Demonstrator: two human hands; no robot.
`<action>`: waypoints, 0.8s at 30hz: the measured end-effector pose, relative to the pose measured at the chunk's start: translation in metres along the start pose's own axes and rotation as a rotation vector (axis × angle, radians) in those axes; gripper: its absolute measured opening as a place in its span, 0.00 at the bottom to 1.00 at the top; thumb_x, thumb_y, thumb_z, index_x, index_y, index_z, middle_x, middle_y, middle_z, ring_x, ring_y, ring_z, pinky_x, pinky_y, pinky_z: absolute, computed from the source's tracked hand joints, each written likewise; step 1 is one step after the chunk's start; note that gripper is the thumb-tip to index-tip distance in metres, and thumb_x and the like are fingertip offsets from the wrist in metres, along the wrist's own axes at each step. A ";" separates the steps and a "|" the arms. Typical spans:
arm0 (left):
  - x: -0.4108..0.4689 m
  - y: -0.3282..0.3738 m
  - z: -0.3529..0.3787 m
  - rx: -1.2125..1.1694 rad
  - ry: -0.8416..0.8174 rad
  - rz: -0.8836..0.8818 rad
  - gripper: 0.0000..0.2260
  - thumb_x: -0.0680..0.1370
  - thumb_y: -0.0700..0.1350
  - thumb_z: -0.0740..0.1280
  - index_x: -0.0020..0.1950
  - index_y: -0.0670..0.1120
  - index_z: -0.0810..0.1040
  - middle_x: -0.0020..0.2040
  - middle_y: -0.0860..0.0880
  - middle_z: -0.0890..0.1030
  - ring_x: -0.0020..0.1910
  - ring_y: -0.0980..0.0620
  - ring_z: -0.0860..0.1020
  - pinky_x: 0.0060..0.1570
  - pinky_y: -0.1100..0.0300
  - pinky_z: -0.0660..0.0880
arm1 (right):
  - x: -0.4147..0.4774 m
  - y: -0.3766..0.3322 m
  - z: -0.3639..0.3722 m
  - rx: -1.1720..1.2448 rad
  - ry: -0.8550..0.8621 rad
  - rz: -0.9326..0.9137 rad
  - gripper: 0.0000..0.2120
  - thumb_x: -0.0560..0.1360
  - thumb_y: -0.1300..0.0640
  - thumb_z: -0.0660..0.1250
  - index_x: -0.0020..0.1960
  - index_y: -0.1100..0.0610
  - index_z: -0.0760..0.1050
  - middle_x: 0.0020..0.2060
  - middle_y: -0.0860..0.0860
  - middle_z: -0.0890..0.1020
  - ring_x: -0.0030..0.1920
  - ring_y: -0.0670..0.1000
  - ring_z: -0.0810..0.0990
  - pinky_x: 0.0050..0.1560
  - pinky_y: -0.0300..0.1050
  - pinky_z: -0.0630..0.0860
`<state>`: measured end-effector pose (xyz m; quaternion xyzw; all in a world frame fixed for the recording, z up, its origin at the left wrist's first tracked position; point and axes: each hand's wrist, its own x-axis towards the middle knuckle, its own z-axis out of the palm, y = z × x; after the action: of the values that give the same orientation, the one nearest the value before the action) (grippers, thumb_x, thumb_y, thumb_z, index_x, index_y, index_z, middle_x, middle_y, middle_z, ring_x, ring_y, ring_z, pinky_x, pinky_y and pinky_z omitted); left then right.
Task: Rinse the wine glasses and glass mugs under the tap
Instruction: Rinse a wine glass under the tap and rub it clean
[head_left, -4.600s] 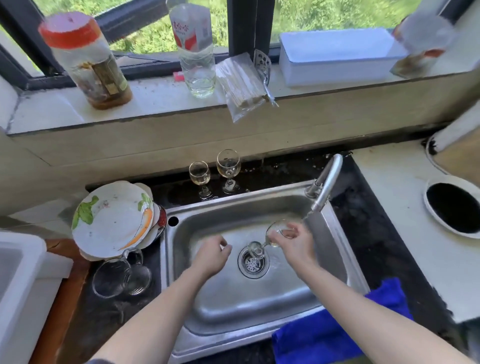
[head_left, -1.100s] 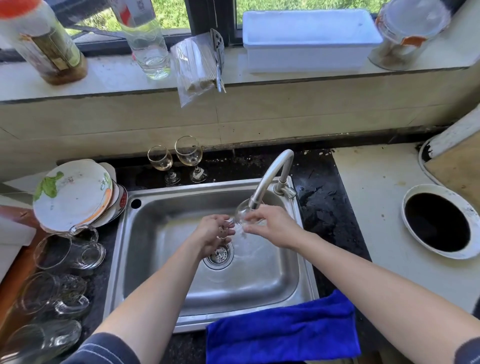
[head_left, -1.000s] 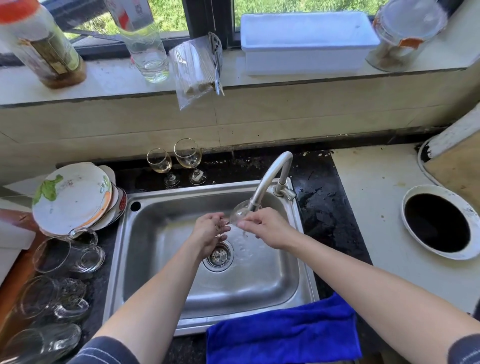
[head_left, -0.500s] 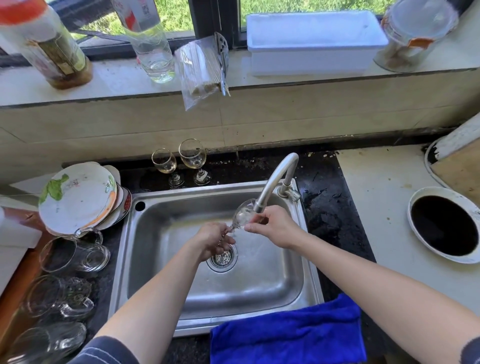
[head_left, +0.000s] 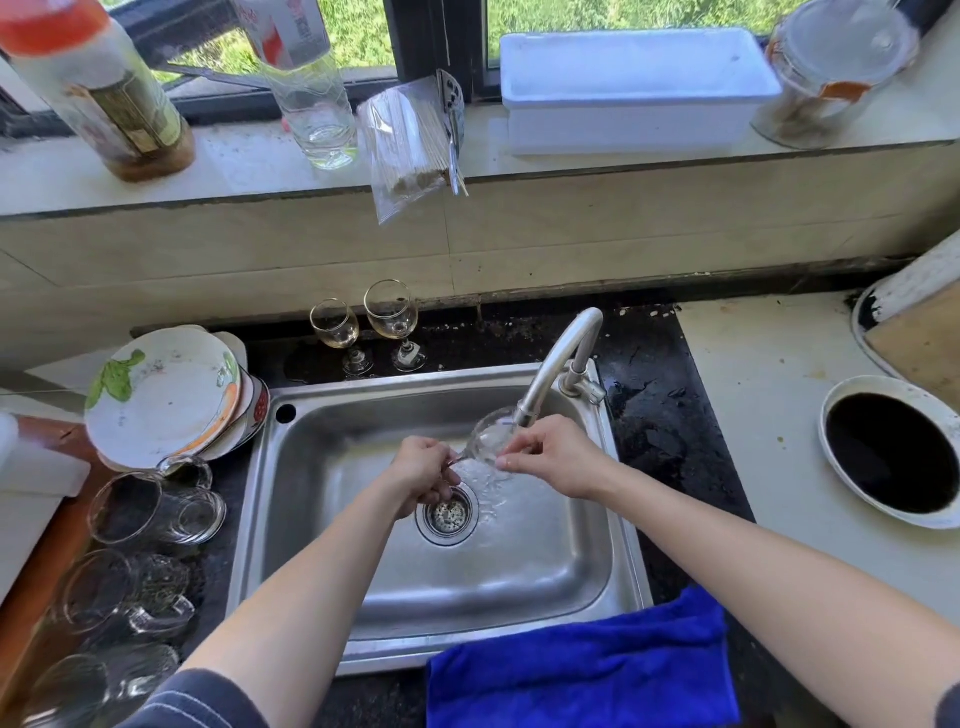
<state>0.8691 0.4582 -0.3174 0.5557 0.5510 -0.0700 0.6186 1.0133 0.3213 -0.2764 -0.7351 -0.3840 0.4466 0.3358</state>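
A clear wine glass (head_left: 488, 439) lies tilted under the spout of the steel tap (head_left: 558, 364), its bowl at the nozzle, with water splashing below it in the steel sink (head_left: 363, 597). My left hand (head_left: 423, 478) grips its stem and foot. My right hand (head_left: 553, 457) pinches the bowl's rim with thumb and fingers. Two more wine glasses (head_left: 392, 325) stand upright behind the sink. Three glass mugs (head_left: 156, 512) lie on their sides on the dark counter at the left.
A stack of plates (head_left: 166, 395) leans at the sink's left. A blue cloth (head_left: 582, 670) hangs over the front edge. A black-filled bowl (head_left: 891, 452) sits on the right counter. Bottles, a jar and a white box (head_left: 634, 88) line the window sill.
The glass went from low over the drain up to the spout, and my left hand took hold of its stem. In the last second the hands hardly moved; the camera shifted slightly.
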 end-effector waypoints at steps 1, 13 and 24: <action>-0.001 0.002 0.001 -0.038 0.000 0.000 0.07 0.81 0.37 0.55 0.47 0.40 0.71 0.32 0.42 0.76 0.16 0.53 0.69 0.16 0.70 0.60 | -0.001 0.000 0.001 0.024 0.058 0.005 0.03 0.72 0.54 0.74 0.44 0.53 0.84 0.31 0.42 0.81 0.33 0.41 0.75 0.39 0.43 0.73; -0.011 0.011 -0.001 -0.207 -0.034 -0.070 0.07 0.80 0.41 0.57 0.47 0.41 0.74 0.28 0.44 0.78 0.18 0.54 0.64 0.19 0.72 0.53 | -0.003 -0.006 0.003 0.155 0.003 0.055 0.08 0.70 0.53 0.76 0.44 0.57 0.84 0.40 0.53 0.85 0.43 0.54 0.85 0.39 0.38 0.79; -0.012 0.010 -0.003 -0.263 -0.090 -0.152 0.11 0.81 0.47 0.57 0.47 0.41 0.73 0.30 0.43 0.77 0.17 0.54 0.64 0.19 0.72 0.55 | -0.001 0.000 0.004 0.035 0.145 0.035 0.13 0.68 0.47 0.76 0.37 0.57 0.83 0.33 0.46 0.83 0.36 0.48 0.81 0.44 0.53 0.78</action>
<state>0.8697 0.4584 -0.3018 0.4229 0.5678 -0.0689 0.7029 1.0099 0.3212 -0.2778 -0.7660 -0.3380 0.4048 0.3677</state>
